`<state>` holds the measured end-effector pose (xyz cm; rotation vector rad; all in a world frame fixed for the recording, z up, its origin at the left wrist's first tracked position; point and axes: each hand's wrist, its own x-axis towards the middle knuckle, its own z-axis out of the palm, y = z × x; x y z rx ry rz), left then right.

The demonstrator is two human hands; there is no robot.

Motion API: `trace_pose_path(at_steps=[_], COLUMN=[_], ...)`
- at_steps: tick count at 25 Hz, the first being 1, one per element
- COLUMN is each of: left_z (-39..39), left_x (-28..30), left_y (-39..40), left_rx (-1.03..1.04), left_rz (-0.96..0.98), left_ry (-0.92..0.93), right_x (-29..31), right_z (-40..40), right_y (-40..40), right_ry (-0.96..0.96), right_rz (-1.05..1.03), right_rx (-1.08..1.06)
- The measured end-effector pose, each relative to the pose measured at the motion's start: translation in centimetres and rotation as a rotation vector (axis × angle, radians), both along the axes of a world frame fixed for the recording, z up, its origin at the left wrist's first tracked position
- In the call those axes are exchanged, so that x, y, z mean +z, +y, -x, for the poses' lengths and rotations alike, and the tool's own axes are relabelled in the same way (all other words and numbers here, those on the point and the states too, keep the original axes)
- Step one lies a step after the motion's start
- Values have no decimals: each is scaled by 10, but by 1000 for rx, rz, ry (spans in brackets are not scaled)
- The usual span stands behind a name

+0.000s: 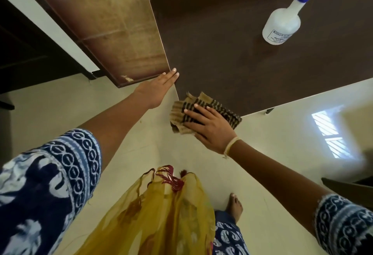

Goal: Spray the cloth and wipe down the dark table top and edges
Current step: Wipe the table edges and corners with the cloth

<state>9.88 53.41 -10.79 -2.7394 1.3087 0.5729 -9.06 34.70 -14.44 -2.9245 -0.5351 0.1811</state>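
- The dark table top (232,52) fills the upper right of the head view, with one corner pointing down toward the person.
- The right hand (210,127) lies flat on a striped cloth (201,111), fingers straight and slightly spread, pressing it down at the near corner of the table.
- The cloth is tan with dark stripes; it sits partly on the dark surface and partly hangs past the edge above the floor (70,103).
- A pale thread band (232,145) circles the right wrist.
- The left hand (159,87) reaches forward with fingers straight and together, released and holding nothing; its fingertips (174,72) touch the left edge of the table near the corner.
- A white spray bottle (282,24) with a blue collar and blue trigger stands upright on the table top, well apart from both hands, toward the far right.
- The bottle carries a small printed label whose text is too small to read in full.
- Left of the dark table, a lighter brown wooden panel (113,22) sits edge to edge with it; its near corner is chipped.
- Both sleeves (50,184) are blue and white patterned fabric, and a yellow scarf (161,214) with red markings hangs down in front of the person.
- A bare foot (235,206) stands on the pale, glossy floor, which reflects a window (331,133) at the right.
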Motion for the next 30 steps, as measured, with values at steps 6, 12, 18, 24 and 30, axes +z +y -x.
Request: trace_pose_path(at_steps=[6, 12, 18, 24, 30], left_z=[1, 3, 21, 34, 47], left_x=[-6, 2, 2, 3, 2], left_y=[-4, -5, -10, -15, -29], left_rx=[22, -2, -72, -24, 365], left_rz=[7, -55, -94, -99, 231], left_ry=[-32, -19, 15, 40, 456], right_x=[6, 1, -12, 4, -5], right_z=[4, -17, 40, 50, 36], right_y=[4, 35, -35, -118, -58], right_ry=[-22, -37, -163, -153, -271], right_rz=[-117, -9, 49, 13, -96], right_rx=[-516, -330, 19, -79, -51])
